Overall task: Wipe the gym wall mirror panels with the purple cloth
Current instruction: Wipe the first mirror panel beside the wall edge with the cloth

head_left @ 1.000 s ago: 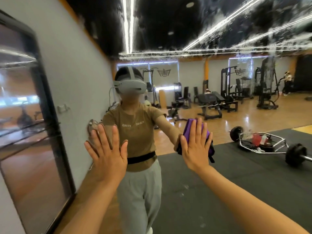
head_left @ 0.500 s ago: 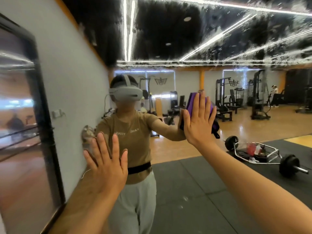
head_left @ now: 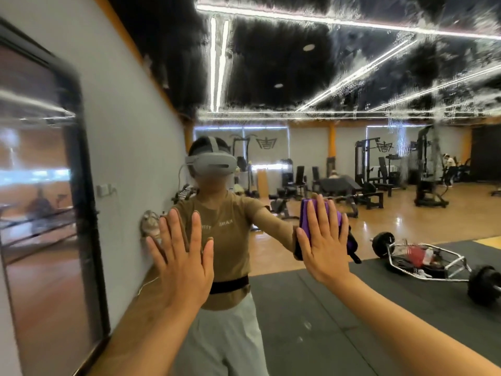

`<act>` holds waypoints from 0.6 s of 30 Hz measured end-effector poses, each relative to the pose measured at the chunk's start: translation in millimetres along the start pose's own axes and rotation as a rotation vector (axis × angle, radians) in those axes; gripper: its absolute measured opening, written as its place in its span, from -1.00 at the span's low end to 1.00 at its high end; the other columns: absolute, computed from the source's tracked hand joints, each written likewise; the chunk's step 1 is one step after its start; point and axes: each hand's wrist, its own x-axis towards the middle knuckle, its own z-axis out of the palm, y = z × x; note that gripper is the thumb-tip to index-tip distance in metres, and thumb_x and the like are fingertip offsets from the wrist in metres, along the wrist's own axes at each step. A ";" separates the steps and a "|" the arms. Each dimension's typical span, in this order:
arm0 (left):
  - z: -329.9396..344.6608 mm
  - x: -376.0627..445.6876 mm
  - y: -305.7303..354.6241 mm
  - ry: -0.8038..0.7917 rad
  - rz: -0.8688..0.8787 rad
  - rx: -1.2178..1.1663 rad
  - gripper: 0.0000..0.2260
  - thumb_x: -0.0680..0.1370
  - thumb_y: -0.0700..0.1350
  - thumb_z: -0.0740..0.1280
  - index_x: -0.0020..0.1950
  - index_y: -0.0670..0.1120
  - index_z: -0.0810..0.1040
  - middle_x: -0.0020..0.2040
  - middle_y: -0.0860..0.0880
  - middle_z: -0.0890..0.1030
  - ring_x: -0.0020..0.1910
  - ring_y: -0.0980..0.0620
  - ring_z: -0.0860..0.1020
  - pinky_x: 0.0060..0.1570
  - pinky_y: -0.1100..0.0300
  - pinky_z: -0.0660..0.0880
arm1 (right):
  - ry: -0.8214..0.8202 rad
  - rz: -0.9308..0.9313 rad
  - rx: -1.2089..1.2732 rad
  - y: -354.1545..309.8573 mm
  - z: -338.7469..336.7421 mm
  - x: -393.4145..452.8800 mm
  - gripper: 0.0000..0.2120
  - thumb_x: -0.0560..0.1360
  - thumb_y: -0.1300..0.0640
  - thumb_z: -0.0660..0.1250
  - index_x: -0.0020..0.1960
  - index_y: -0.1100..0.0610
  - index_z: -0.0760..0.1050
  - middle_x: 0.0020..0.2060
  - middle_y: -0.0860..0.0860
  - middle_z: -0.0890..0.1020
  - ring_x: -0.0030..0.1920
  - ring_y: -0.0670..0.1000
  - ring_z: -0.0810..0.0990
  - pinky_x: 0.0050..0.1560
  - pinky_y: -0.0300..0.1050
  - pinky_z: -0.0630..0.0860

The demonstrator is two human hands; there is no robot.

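A large wall mirror (head_left: 339,329) fills the view straight ahead and reflects me and the gym. My right hand (head_left: 322,245) presses the folded purple cloth (head_left: 305,215) flat against the glass at chest height, fingers straight and pointing up. Purple edges of the cloth show above and to the right of the hand; the rest is hidden under my palm. My left hand (head_left: 181,261) lies flat on the mirror to the left, fingers spread, holding nothing.
White streaks and smears (head_left: 406,85) cover the mirror's upper part. A dark-framed glass door (head_left: 40,213) stands in the grey wall on the left. The reflection shows a loaded trap bar (head_left: 428,261) on black mats, weight machines and benches behind me.
My right hand rose with the cloth up the glass, then slid back down to chest height. My left hand has stayed pressed in the same spot.
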 end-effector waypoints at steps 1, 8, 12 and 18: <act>-1.0 0.1 0.3 -0.008 -0.007 0.002 -0.41 0.67 0.11 0.02 0.67 -0.05 0.00 0.65 -0.22 -0.07 0.62 -0.25 -0.08 0.52 -0.36 -0.09 | -0.010 -0.039 -0.015 3.6 -3.9 8.1 -0.41 0.71 -0.18 -0.17 0.66 -0.01 -0.20 0.65 0.03 -0.06 0.64 0.10 -0.08 0.58 0.20 -0.12; 1.7 -11.3 21.9 -0.006 -0.006 0.027 -0.46 0.69 0.10 -0.07 0.65 -0.05 0.06 0.66 -0.15 0.02 0.64 -0.15 -0.03 0.54 -0.25 -0.07 | 0.070 -0.084 -0.025 18.1 -22.9 82.3 -0.41 0.69 -0.23 -0.15 0.65 -0.10 -0.23 0.64 -0.02 -0.01 0.63 0.06 -0.04 0.59 0.19 -0.14; 11.4 -18.1 41.0 -0.035 -0.013 0.073 -0.45 0.71 0.15 -0.15 0.66 -0.04 0.03 0.65 -0.18 0.06 0.62 -0.20 0.05 0.54 -0.23 -0.10 | 0.167 -0.069 -0.018 18.6 -15.9 81.6 -0.42 0.70 -0.20 -0.12 0.66 -0.03 -0.05 0.63 -0.01 0.07 0.63 0.08 0.03 0.58 0.23 -0.13; 21.2 -22.0 58.8 -0.056 -0.103 0.092 -0.45 0.72 0.15 -0.19 0.65 -0.05 0.10 0.65 -0.15 0.05 0.61 -0.18 0.04 0.55 -0.17 -0.23 | 0.195 -0.218 -0.087 35.2 8.4 6.9 -0.45 0.71 -0.17 -0.07 0.64 0.01 0.11 0.62 0.04 0.18 0.61 0.12 0.13 0.56 0.33 -0.08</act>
